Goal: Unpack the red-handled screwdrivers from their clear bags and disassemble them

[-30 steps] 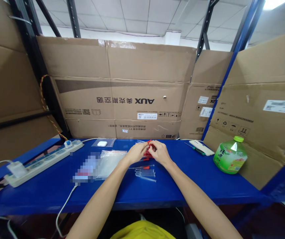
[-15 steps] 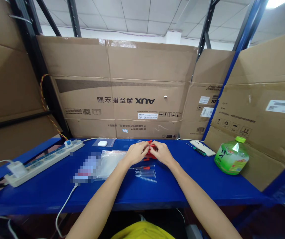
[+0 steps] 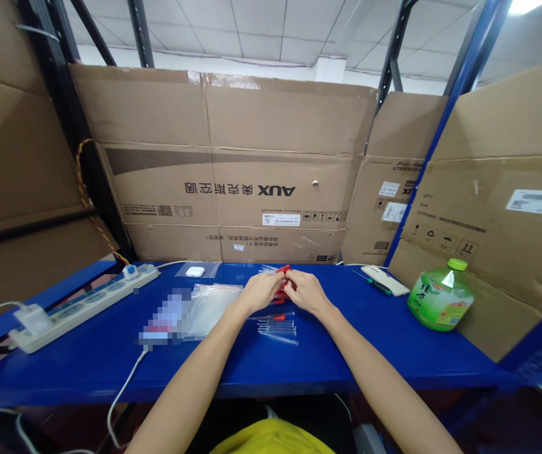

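red droppers (image 3: 284,272) between both hands' fingers (image 3: 289,281)

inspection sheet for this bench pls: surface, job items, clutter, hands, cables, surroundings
Surface: blue shelf top, bare in front of the arms.
Job's things: small red pieces pinched between both hands; clear thin tubes with red tips lie on the blue surface just below the hands; clear plastic bags beside the left hand.
Clutter: green bottle lying at right; white flat device with a green-handled tool beside it; white earbud case; a blurred patch left of the bags, cannot tell.
Hands: left hand and right hand meet fingertip to fingertip on the red pieces.
Cables: white power strip with adapter plugged in; white cord drops over the front edge.
Surroundings: cardboard boxes behind, dark and blue rack posts.
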